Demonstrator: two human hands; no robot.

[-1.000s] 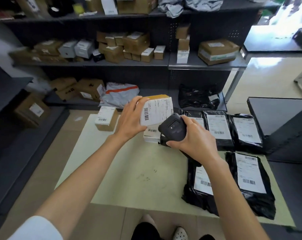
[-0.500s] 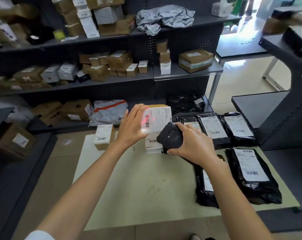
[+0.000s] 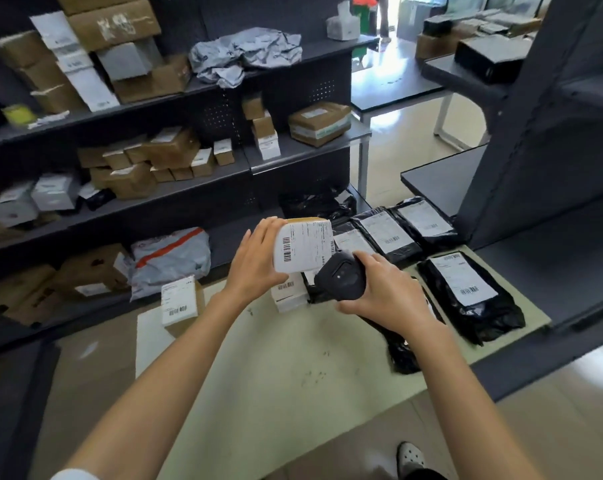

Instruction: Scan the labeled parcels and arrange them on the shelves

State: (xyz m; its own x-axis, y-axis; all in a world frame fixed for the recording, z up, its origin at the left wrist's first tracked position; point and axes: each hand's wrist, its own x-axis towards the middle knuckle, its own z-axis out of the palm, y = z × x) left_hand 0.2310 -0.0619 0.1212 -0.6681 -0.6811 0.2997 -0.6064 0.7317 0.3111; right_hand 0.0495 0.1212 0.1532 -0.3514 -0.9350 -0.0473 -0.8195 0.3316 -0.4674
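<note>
I see my left hand [image 3: 255, 268] mid-frame, fingers grasping a labelled box [image 3: 303, 244] held above the tabletop [image 3: 258, 375]; just right of it, my right hand [image 3: 386, 294] clenches a black scanner [image 3: 341, 279].

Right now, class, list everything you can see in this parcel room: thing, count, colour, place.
labelled box: one, white label, held up in left hand.
scanner: one, black, in right hand.
small boxes: two, white-labelled, on mat.
black mailer bags: several, on mat's right side.
mat: one, pale green, on floor.
shelves: dark grey, holding many brown and white boxes.
left hand: grips box.
right hand: grips scanner.
</note>
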